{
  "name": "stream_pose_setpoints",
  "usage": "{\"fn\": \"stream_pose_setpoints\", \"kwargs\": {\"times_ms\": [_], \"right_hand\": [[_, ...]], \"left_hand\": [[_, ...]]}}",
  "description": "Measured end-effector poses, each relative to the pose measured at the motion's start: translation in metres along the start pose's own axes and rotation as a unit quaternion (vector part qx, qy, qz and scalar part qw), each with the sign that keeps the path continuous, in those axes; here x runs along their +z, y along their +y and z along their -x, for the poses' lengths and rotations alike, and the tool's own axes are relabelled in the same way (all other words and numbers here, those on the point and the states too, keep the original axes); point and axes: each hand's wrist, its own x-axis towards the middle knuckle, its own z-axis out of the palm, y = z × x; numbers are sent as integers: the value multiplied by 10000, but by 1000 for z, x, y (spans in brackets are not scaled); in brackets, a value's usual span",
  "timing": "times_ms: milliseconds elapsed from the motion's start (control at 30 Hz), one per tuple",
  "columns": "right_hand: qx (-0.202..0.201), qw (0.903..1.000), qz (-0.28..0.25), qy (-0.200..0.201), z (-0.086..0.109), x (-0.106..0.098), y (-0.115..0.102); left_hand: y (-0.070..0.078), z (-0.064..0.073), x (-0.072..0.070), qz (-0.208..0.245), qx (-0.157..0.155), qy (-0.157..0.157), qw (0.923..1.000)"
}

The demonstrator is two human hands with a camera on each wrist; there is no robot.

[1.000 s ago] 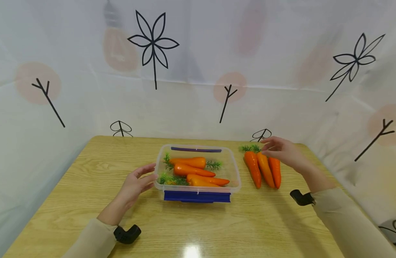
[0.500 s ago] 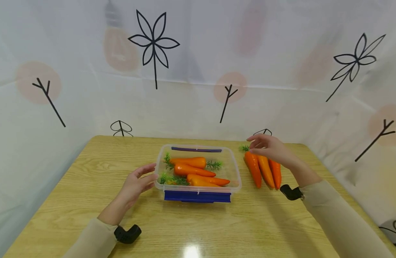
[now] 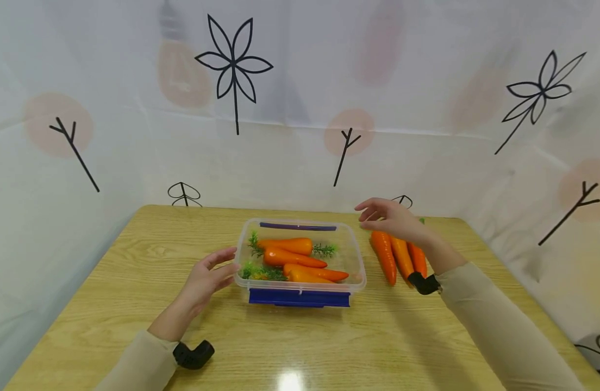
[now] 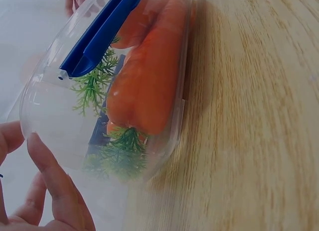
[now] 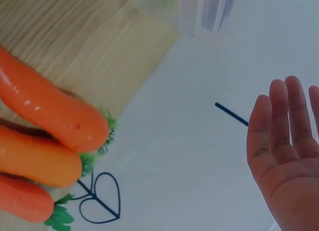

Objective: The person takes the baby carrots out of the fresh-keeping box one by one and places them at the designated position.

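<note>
A clear plastic food box point(image 3: 349, 255) with blue latches stands mid-table and holds several orange toy carrots point(image 3: 287, 256) with green tops. At its left edge is my left hand point(image 3: 207, 279), fingers relaxed, with thumb and index fingertips right at the rim. The left wrist view shows those fingers point(image 4: 47, 164) by the box corner. To the right of the box, my right hand point(image 3: 393, 220) is raised over the tops of three carrots point(image 3: 383, 258) lying side by side. It holds nothing; its fingers are extended in the right wrist view, away from the carrots point(image 5: 55, 109).
The wooden table point(image 3: 148, 260) ends at a white patterned cloth point(image 3: 290, 163) behind and at the sides. Black wrist cameras point(image 3: 193, 354) sit on both sleeves. The right forearm passes over the table's right side.
My right hand has moved left and slightly up, from the rightmost carrot toward the box. The left hand, the box and the carrots have stayed where they were.
</note>
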Motion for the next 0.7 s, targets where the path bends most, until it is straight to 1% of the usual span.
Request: {"fn": "stream_pose_setpoints", "kwargs": {"times_ms": [133,300,467,700], "right_hand": [[-39,9999,49,-89,-6,3,-3],[-17,9993,-136,-336,-14,6,-8],[-206,9985,-160,-477,-25,9,-15],[-505,9954,-378,-728,-41,18,-20]], "left_hand": [[0,0,0,0,-4,-20,10000],[1,1,1,-9,-28,1,10000],[1,1,1,-11,-35,28,10000],[0,0,1,-12,-27,10,10000]]}}
